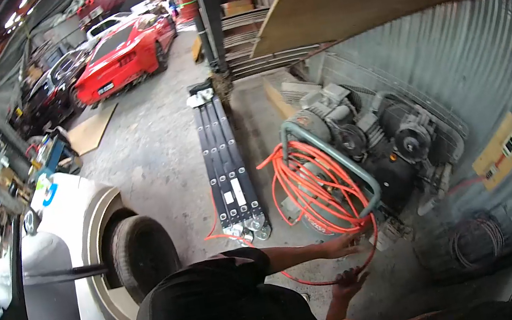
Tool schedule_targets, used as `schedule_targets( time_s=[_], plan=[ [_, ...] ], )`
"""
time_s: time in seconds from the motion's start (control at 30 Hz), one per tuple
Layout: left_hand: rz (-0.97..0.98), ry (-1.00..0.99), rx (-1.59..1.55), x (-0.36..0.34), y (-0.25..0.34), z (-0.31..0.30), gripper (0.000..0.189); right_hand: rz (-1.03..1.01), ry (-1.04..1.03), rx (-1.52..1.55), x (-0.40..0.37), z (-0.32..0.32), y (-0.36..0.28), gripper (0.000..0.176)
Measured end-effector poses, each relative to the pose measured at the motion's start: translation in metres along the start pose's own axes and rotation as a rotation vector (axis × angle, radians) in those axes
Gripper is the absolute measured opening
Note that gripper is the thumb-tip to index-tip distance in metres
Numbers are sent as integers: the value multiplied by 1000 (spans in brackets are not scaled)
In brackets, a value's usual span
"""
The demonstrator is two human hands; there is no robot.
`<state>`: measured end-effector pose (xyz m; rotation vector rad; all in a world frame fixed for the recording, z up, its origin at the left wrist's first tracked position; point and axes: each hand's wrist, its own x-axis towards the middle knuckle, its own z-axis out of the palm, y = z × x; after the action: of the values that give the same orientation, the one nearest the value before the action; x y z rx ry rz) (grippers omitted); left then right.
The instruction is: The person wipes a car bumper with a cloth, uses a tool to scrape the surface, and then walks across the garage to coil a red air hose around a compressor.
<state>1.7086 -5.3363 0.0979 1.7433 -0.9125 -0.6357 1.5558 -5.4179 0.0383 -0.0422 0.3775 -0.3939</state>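
Note:
An orange air hose (315, 184) hangs in loops over the green handle of a dusty air compressor (377, 145) that stands against a corrugated metal wall. My left hand (345, 244) reaches out from a black sleeve and grips the bottom of the coil. My right hand (350, 280) is just below it, with fingers spread, touching the lowest loop of hose that sags toward the floor.
A white car (68, 261) with its front wheel (142, 252) stands close on the left. Black metal rails (226, 165) lie on the concrete floor ahead. A red car (125, 56) is parked farther back. A cable coil (472, 242) lies to the right.

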Motion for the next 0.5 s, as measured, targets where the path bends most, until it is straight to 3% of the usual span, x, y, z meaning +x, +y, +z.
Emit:
schedule_targets(
  time_s=[0.03, 0.1, 0.13, 0.17, 0.2, 0.23, 0.3, 0.33, 0.4, 0.43, 0.5],
  plan=[
    [-75, -252, -101, -25, 6, -25, 65, 19, -1, -9, 5, 7, 3, 44],
    [137, -419, -111, -74, -56, -30, 63, 89, -347, 18, 15, 25, 13, 45],
    [-49, -589, 147, -101, -21, -44, 58, 105, -352, 2, 17, 42, 20, 45],
    [10, -533, -56, -128, -55, -38, 52, 139, -408, 41, 18, 65, 33, 44],
    [-82, -673, -10, -144, -51, -51, 43, 174, -467, 83, 17, 87, 43, 42],
    [-171, -447, -10, -168, -42, -62, 36, 129, -446, 79, 12, 107, 50, 44],
    [-88, -6, 239, -206, -63, -90, 30, 141, -450, 111, 18, 116, 34, 44],
    [-15, 139, 385, -222, -114, -103, 23, 140, -446, 157, 20, 121, 21, 44],
    [-126, 214, 567, -267, -134, -153, 26, 43, -352, 19, 1, 149, 0, 42],
    [-132, 203, 636, -293, -156, -170, 25, 34, -360, 12, 4, 145, -6, 42],
    [-126, 129, 682, -343, -211, -197, 26, 12, -309, -303, 17, 104, -34, 39]
  ],
)
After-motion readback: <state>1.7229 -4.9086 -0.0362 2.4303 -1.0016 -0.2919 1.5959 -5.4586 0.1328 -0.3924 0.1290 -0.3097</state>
